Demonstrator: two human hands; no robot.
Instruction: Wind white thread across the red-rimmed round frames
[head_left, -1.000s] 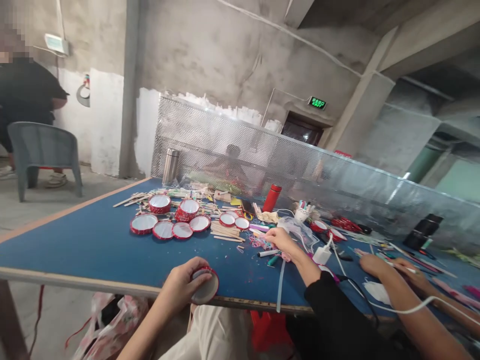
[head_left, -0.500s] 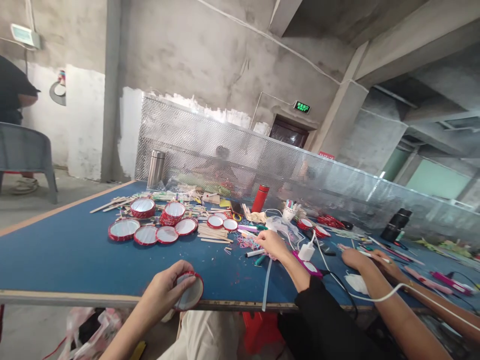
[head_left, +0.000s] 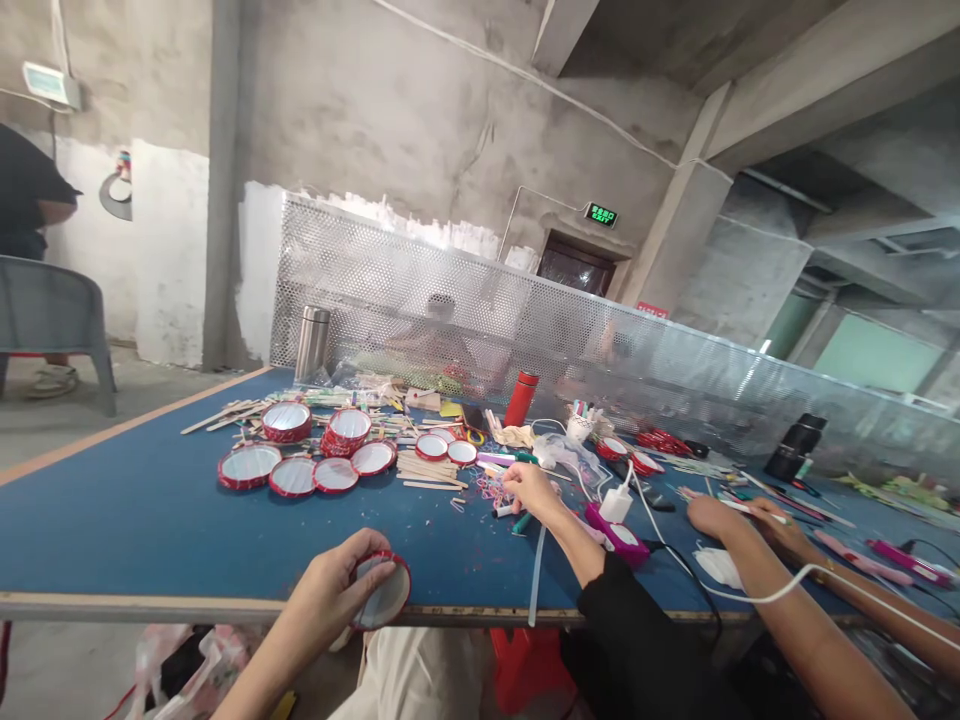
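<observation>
My left hand grips a round disc with a red rim and a pale, see-through face, thumb across the front, just over the table's near edge. Farther off, my right hand has its fingers pinched together at a tangle of thin coloured loops like rubber bands. Whatever is between those fingertips is too small to make out. Beside that hand lie a dark-capped marker and a green one. More red-rimmed discs lie left of the loops, some of them stacked.
Wooden sticks lie behind the loops. A steel flask and a red bottle stand near the perforated screen. A white charger with cables sits to the right, near a co-worker's hands. A clear strip overhangs the front edge.
My right hand has shifted slightly left over the loops, covering part of the dark-capped marker. My left hand still holds the disc, a little lower in the picture.
</observation>
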